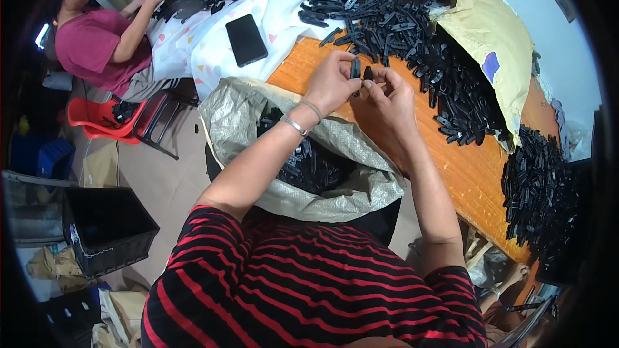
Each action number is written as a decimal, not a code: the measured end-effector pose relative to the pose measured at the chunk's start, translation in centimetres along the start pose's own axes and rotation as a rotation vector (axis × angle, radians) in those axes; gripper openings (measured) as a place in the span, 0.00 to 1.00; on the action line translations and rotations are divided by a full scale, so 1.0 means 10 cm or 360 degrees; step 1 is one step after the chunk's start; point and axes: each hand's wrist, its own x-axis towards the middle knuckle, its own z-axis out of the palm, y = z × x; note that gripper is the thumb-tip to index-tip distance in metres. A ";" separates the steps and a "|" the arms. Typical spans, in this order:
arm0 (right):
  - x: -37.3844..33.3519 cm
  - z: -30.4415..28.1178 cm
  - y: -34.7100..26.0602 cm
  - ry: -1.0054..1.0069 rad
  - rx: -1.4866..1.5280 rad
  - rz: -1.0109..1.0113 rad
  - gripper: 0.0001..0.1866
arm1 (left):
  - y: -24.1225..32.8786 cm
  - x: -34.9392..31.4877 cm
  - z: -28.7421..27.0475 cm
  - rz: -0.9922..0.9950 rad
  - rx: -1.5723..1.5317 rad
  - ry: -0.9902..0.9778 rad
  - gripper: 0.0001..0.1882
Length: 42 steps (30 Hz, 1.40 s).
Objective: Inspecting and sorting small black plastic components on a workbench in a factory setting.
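Note:
Above the near edge of the wooden table (293,67), my left hand (330,82) pinches a slim black plastic piece (356,67) upright between thumb and fingers. Close beside it, my right hand (393,98) is closed on a smaller dark piece (368,73); the fingers partly cover it. Whether the two pieces touch, I cannot tell. Below my wrists a woven sack (322,204) gapes at my lap, with many black plastic pieces (309,166) inside. A large heap of similar long black pieces (393,29) lies just beyond my hands.
Yellowish paper sacks (480,22) lie behind the heap, and another black pile (538,187) sits at the right. A black phone (246,40) rests on patterned sheeting. At the left, a co-worker (97,42) handles black pieces near a red chair (97,119); a black crate (109,229) stands below.

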 end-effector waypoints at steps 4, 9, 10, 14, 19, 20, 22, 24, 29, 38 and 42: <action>-0.01 0.00 0.06 -0.0058 0.0202 0.0084 0.11 | 0.12 -0.06 0.00 -0.0112 -0.0047 -0.0232 0.24; -0.03 -0.04 -0.02 -0.0016 0.0250 0.0131 0.11 | 0.19 -0.11 -0.09 -0.0359 -0.0703 -0.0359 0.21; -0.04 -0.04 -0.04 -0.0019 0.0225 0.0076 0.11 | 0.18 -0.11 -0.12 -0.0360 -0.0705 -0.0358 0.21; -0.03 -0.08 -0.13 -0.0042 0.0235 0.0154 0.11 | 0.19 -0.12 -0.18 -0.0409 -0.0938 -0.0354 0.22; -0.05 -0.11 -0.19 0.0088 -0.0051 -0.0162 0.11 | 0.26 -0.14 -0.15 -0.0369 -0.0936 -0.0240 0.22; -0.06 -0.09 -0.23 0.0045 -0.0183 -0.0217 0.11 | 0.24 -0.14 -0.14 -0.0280 -0.0859 -0.0217 0.21; -0.06 -0.06 -0.23 0.0071 -0.0164 -0.0199 0.10 | 0.22 -0.14 -0.13 -0.0190 -0.0784 -0.0199 0.20; -0.05 -0.05 -0.21 0.0070 -0.0220 -0.0252 0.10 | 0.21 -0.13 -0.12 -0.0091 -0.0675 -0.0145 0.20; -0.04 -0.03 -0.24 0.0077 -0.0176 -0.0240 0.10 | 0.17 -0.14 -0.09 0.0130 -0.0514 -0.0101 0.19; -0.12 0.01 -0.26 0.0170 -0.0237 -0.0407 0.10 | 0.18 -0.29 -0.02 0.0221 -0.0547 0.0002 0.19; -0.13 0.01 -0.24 0.0221 -0.0227 -0.0443 0.10 | 0.20 -0.33 0.00 0.0247 -0.0701 -0.0022 0.20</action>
